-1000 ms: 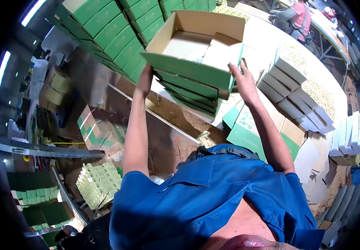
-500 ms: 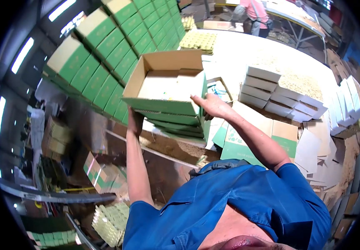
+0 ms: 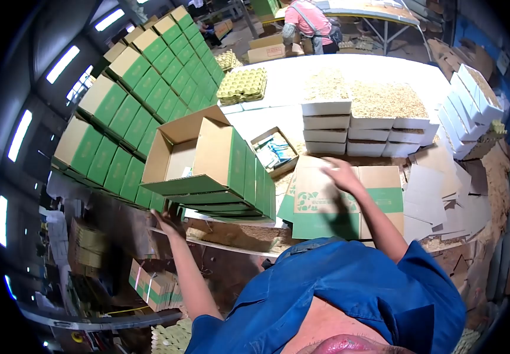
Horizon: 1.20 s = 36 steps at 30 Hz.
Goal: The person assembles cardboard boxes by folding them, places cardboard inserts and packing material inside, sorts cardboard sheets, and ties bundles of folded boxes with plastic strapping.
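An open green-and-brown cardboard box [image 3: 191,187] tops a row of nested green boxes at the left end of the table, its opening tilted toward me. My left hand [image 3: 169,225] is just below the box's near left corner, thumb and fingers apart; whether it touches the cardboard I cannot tell. Over a pile of flattened green-and-brown cartons [image 3: 329,225] hovers my right hand [image 3: 342,176], fingers stretched out and nothing in them. Its shadow falls on the top carton. Behind the nested boxes lies a small open box [image 3: 274,148] with blue-and-white packets inside.
Green boxes [image 3: 131,118] form a tall stacked wall on the left. Yellow egg trays [image 3: 242,84] lie on the white table [image 3: 287,74]. White boxes [image 3: 326,123] filled with husk-like bits stand behind the cartons. Another person [image 3: 311,26] works at the far table.
Both hands have come off the open box: my right hand moved right over the flattened cartons, my left hand dropped slightly. The box now sits farther left and turned. The view has shifted.
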Available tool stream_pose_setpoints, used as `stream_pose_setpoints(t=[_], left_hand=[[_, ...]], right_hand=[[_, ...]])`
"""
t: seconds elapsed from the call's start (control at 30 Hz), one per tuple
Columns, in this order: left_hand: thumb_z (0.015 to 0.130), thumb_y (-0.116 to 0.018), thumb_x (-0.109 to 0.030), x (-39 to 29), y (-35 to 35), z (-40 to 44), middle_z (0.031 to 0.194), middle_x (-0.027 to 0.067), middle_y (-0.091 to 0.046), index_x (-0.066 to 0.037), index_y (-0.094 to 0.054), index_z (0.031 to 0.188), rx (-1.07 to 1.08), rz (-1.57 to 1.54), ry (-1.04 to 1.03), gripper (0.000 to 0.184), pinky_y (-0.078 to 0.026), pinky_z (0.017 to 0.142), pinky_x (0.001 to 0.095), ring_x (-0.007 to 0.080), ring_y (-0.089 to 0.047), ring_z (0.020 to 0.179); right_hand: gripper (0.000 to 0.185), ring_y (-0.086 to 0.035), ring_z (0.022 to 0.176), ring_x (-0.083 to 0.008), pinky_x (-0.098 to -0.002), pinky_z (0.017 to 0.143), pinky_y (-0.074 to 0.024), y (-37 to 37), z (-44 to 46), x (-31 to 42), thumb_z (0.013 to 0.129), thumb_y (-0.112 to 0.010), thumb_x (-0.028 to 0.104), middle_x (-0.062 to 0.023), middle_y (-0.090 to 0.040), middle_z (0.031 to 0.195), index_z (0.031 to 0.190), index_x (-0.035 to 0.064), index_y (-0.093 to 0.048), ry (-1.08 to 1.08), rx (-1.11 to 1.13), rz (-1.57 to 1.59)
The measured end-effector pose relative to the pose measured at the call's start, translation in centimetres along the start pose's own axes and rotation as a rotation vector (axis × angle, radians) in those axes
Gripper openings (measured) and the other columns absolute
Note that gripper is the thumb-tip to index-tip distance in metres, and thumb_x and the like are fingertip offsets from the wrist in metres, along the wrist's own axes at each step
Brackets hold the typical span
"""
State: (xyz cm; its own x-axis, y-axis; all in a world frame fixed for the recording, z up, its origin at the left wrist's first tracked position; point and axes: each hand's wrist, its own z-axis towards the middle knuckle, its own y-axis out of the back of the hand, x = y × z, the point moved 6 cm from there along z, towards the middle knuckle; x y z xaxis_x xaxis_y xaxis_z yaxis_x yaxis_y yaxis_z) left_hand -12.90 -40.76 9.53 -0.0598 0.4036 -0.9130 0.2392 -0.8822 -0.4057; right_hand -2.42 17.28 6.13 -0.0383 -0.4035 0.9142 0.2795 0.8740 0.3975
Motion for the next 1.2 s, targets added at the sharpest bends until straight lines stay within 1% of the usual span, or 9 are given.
stream_pose_setpoints(t=[0.1, 0.13, 0.27, 0.37, 0.53, 0.67, 0.87, 1.07, 1.2], left_hand=[[0.101, -0.042, -0.051, 6.9, 8.2, -3.5, 0.099, 0.0170, -0.069, 0.003, -0.066, 0.109, -0.263, 0.260, -0.135, 0.060, -0.052, 0.083, 0.0365, 0.0268, -0.065, 0.093], [0.101, -0.049, -0.033, 13.6, 14.6, -2.0, 0.084, 0.0143, -0.069, 0.001, -0.069, 0.098, -0.262, 0.726, -0.242, 0.040, -0.054, 0.074, 0.0323, 0.0238, -0.065, 0.080], [0.088, -0.066, -0.022, 25.1, -1.6, -16.0, 0.116, 0.0184, -0.066, 0.002, -0.058, 0.128, 0.282, 0.830, 0.276, 0.048, -0.047, 0.091, 0.0325, 0.0223, -0.062, 0.105], [0.087, -0.065, -0.033, 23.2, -13.8, -18.4, 0.122, 0.0299, -0.059, 0.005, -0.053, 0.131, 0.366, 1.126, -0.012, 0.059, -0.043, 0.098, 0.0415, 0.0415, -0.056, 0.115], [0.083, -0.067, -0.028, 26.1, -16.0, -15.8, 0.121, 0.0294, -0.060, 0.007, -0.058, 0.122, 0.409, 1.276, -0.033, 0.053, -0.045, 0.097, 0.0419, 0.0411, -0.058, 0.113], [0.081, -0.068, -0.016, 23.5, -17.0, -17.6, 0.113, 0.0207, -0.067, -0.004, -0.066, 0.116, 0.406, 1.172, -0.006, 0.037, -0.049, 0.088, 0.0398, 0.0349, -0.064, 0.104], [0.078, -0.072, -0.010, 21.4, -17.5, -19.7, 0.108, 0.0190, -0.068, 0.005, -0.063, 0.116, 0.349, 1.075, -0.132, 0.041, -0.049, 0.087, 0.0376, 0.0323, -0.065, 0.098], [0.076, -0.069, 0.007, 19.3, -20.1, -19.0, 0.087, 0.0032, -0.064, 0.001, -0.059, 0.094, 0.406, 0.682, -0.119, 0.021, -0.047, 0.074, 0.0251, 0.0100, -0.059, 0.083], [0.077, -0.069, 0.006, 16.2, -24.0, -18.8, 0.092, 0.0023, -0.066, -0.003, -0.061, 0.100, 0.601, 0.458, -0.344, 0.025, -0.048, 0.077, 0.0276, 0.0124, -0.058, 0.084]], right_hand=[[0.058, -0.043, 0.131, -0.0336, -0.0448, 0.111, -0.0332, 9.8, -7.1, -12.3, 0.079, -0.072, 0.025, -0.0194, -0.050, 0.138, 0.130, 0.0034, -0.055, -0.280, -0.457, -0.475], [0.058, -0.042, 0.131, -0.0356, -0.0454, 0.110, -0.0346, 12.3, -9.7, -15.4, 0.079, -0.070, 0.021, -0.0224, -0.046, 0.140, 0.132, 0.0036, -0.053, -0.443, -0.466, -0.579], [0.059, -0.042, 0.130, -0.0401, -0.0450, 0.110, -0.0352, 14.3, -14.4, -15.4, 0.081, -0.067, 0.013, -0.0263, -0.042, 0.141, 0.135, 0.0020, -0.048, -0.388, -0.465, -0.519], [0.058, -0.040, 0.131, -0.0424, -0.0439, 0.111, -0.0344, 13.4, -14.6, -15.7, 0.080, -0.066, 0.010, -0.0277, -0.040, 0.143, 0.134, -0.0030, -0.046, -0.401, -0.489, -0.504], [0.060, -0.034, 0.137, -0.0373, -0.0440, 0.116, -0.0263, 11.4, -14.1, -15.4, 0.081, -0.065, 0.018, -0.0242, -0.042, 0.142, 0.135, -0.0014, -0.048, -0.378, -0.438, -0.502], [0.062, -0.034, 0.135, -0.0383, -0.0445, 0.115, -0.0267, 8.9, -14.4, -14.2, 0.073, -0.067, 0.015, -0.0240, -0.042, 0.140, 0.130, -0.0020, -0.051, -0.223, -0.479, -0.450], [0.054, -0.053, 0.114, -0.0421, -0.0427, 0.102, -0.0426, 11.7, -14.6, -10.6, 0.074, -0.064, 0.008, -0.0263, -0.055, 0.122, 0.125, -0.0049, -0.053, -0.037, -0.790, -0.299], [0.044, -0.054, 0.117, -0.0211, -0.0325, 0.102, -0.0395, 18.4, -13.9, -5.4, 0.092, -0.058, 0.012, -0.0136, -0.061, 0.126, 0.132, -0.0042, -0.052, 0.101, -0.901, 0.223], [0.052, -0.053, 0.116, -0.0194, -0.0293, 0.102, -0.0375, 19.9, -13.4, -5.2, 0.094, -0.060, 0.019, -0.0144, -0.059, 0.126, 0.135, -0.0100, -0.047, 0.189, -0.888, 0.431]])
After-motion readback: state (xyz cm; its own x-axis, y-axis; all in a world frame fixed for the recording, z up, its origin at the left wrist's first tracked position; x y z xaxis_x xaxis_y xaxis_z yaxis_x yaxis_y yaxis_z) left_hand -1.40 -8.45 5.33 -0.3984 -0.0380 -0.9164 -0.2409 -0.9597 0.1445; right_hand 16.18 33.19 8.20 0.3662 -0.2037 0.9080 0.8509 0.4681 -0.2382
